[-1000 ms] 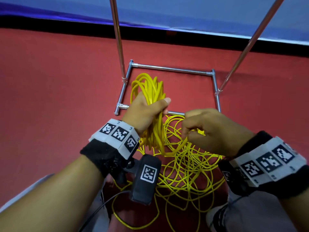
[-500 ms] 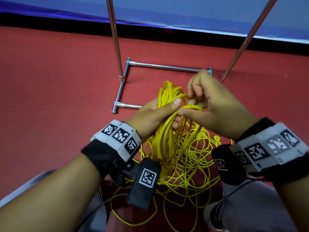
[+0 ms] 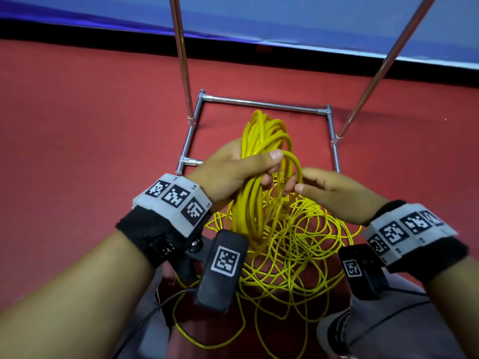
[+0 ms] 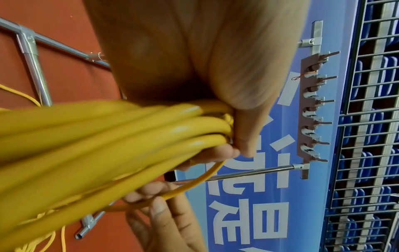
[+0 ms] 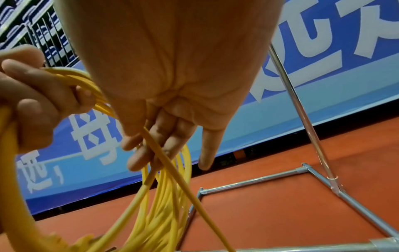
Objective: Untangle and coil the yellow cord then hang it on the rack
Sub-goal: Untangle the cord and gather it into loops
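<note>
two hands work one cord (image 3: 261,177), and the step in hand is coiling. nearest the person, below the coil, a loose tangle (image 3: 290,257) of the same cord lies on the red floor (image 3: 90,130), so much of it is not yet wound, as i judge it. just above the tangle the left hand (image 3: 228,172) grips the gathered coil, fingers and thumb curled round it. right of the coil the right hand (image 3: 334,195) pinches a single loop between thumb and fingertips, touching the coil. the next move likely calls for laying that loop under the left thumb, then drawing more slack up from the tangle without pulling a knot tight. beyond the coil stands the rack (image 3: 261,103): its base bars frame the floor behind and beside the coil, and two poles rise left and right of it. between those poles there is open room; the hooks (image 4: 313,109) show only in the left wrist view.
</note>
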Demonstrator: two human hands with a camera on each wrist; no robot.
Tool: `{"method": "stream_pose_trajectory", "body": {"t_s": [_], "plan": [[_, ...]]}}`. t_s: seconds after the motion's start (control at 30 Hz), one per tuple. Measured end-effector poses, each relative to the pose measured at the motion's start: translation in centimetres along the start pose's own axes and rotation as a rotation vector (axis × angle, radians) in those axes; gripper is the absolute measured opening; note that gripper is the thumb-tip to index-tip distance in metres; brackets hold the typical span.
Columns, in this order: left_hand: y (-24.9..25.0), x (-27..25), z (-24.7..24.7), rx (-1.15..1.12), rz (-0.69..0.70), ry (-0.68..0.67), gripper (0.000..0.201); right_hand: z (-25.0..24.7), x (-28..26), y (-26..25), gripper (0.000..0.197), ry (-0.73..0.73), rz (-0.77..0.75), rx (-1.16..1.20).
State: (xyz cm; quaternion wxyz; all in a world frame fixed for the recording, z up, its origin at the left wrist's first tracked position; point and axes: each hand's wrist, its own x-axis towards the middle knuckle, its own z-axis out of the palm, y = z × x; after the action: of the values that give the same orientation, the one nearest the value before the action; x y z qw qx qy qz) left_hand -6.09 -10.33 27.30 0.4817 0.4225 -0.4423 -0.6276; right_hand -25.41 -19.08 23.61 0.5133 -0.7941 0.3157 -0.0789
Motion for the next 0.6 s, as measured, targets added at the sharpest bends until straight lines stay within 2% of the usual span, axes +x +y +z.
{"method": "stream_pose_trajectory", "body": {"t_s": [0.17,0.27,0.33,0.43,0.53,0.6], "plan": [[0.1,0.1,-0.6,0.015,-0.044,0.062,0.015,-1.1,0.2,-0.5,0.018,0.231,-0.118,0.084],[0.0,0.0,-0.7,0.036,-0.101,0.059,0.025,-2.0,0.0,-1.4,0.024,0.313,-0.166,0.081],[-0.1,-0.2,-0.6,0.057,-0.118,0.075,0.030,-2.4,-0.3,-1.8,0.020,0.325,-0.187,-0.022],[-0.2,-0.2,-0.3,0.045,-0.113,0.118,0.025,-2.5,-0.7,-2.7,0.024,0.275,-0.220,-0.242],[-0.6,0.0,-0.2,0.108,-0.096,0.098,0.030,-1.9,-0.6,-3.5,0.023,0.238,-0.258,-0.283],[-0.6,0.1,0.1,0.122,-0.091,0.070,0.024,-1.6,-0.5,-3.6,0.018,0.222,-0.270,-0.284]]}}
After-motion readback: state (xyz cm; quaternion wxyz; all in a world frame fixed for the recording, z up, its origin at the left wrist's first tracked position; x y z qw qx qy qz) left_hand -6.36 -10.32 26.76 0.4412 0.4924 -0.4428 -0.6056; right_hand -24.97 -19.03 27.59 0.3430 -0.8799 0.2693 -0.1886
